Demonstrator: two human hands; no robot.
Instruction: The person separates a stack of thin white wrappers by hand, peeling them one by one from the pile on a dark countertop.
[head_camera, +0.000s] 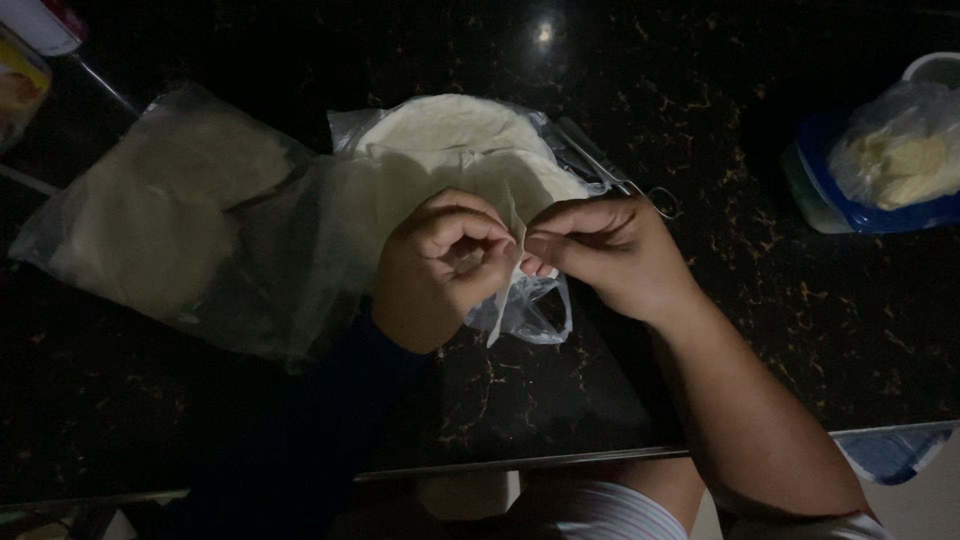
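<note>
Your left hand, right hand both pinch clear plastic bag of round white flatbreads; two such bags, second flatbread bag beside.

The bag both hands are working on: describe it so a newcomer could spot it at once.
On the dark speckled counter, look at the middle, where the left hand and right hand pinch thin plastic together. That clear bag holds round white flatbreads. Unlike the second bag to its left, it is being handled.
</note>
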